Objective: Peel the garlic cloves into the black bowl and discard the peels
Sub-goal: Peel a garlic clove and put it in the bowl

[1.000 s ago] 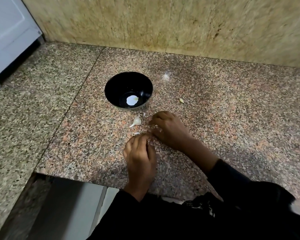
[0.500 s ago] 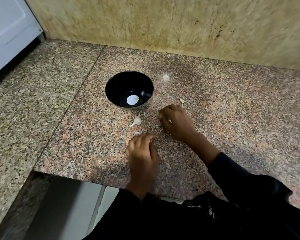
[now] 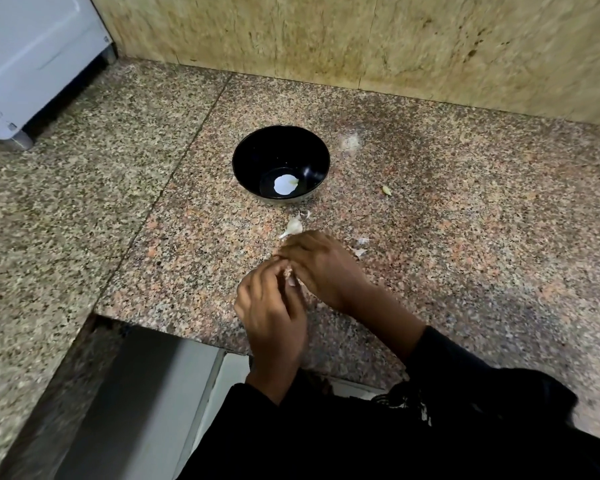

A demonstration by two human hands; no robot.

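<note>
The black bowl [image 3: 248,161] stands on the granite counter, with a white reflection at its bottom. An unpeeled garlic clove [image 3: 293,228] lies just in front of it. Below that, my left hand [image 3: 271,313] and my right hand [image 3: 323,268] meet above the counter. Between their fingertips they pinch a small garlic clove [image 3: 289,273], mostly hidden by the fingers. Bits of white peel [image 3: 360,247] lie to the right of my right hand, and one small piece [image 3: 305,213] lies by the bowl.
A small yellowish scrap [image 3: 386,191] lies on the counter [image 3: 465,220] to the right of the bowl. A white appliance [image 3: 32,64] stands at the far left. The tiled wall [image 3: 361,39] runs behind. The counter's front edge drops off at the lower left.
My right hand has come back from the spot near the bowl and joined my left hand. Both hands have lifted off the counter, and peel bits lie where the right hand was.
</note>
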